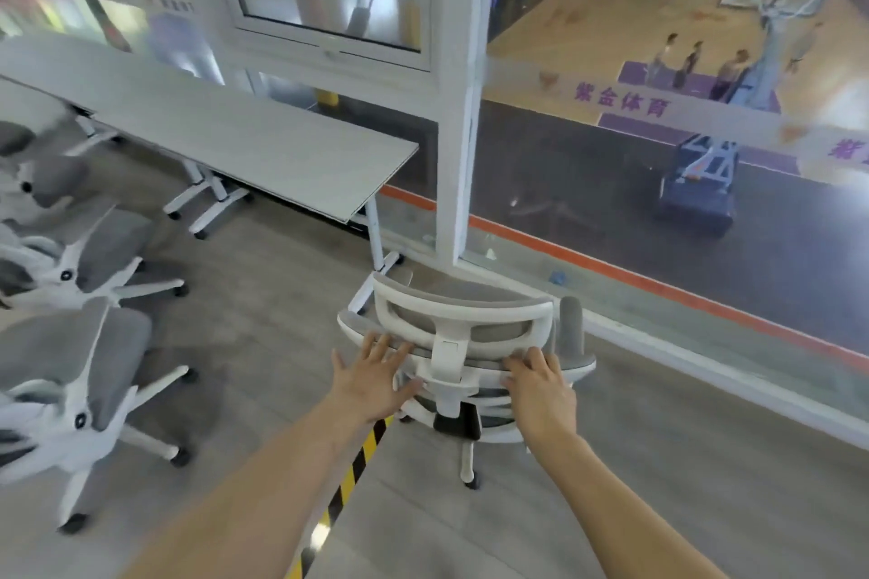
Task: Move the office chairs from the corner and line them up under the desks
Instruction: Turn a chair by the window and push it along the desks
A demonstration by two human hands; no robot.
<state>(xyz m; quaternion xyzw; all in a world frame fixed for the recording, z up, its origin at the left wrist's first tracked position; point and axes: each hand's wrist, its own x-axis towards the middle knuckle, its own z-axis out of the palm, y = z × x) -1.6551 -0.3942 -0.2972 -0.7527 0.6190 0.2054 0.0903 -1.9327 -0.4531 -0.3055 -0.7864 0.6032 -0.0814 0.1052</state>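
A white office chair (463,317) with grey mesh stands in front of me, its back towards me, near the right end of the long grey desk (225,141). My left hand (376,378) lies with spread, straight fingers against the left side of the chair's backrest. My right hand (541,383) rests on the right side of the backrest, its fingers bent over the top edge. Several other white and grey office chairs (70,367) stand in a cluster at the left, blurred.
A glass wall with a white frame post (458,155) rises right behind the chair and desk end. The desk's white wheeled legs (207,197) stand beneath it. A yellow and black tape strip (350,475) runs across the grey floor under my arms.
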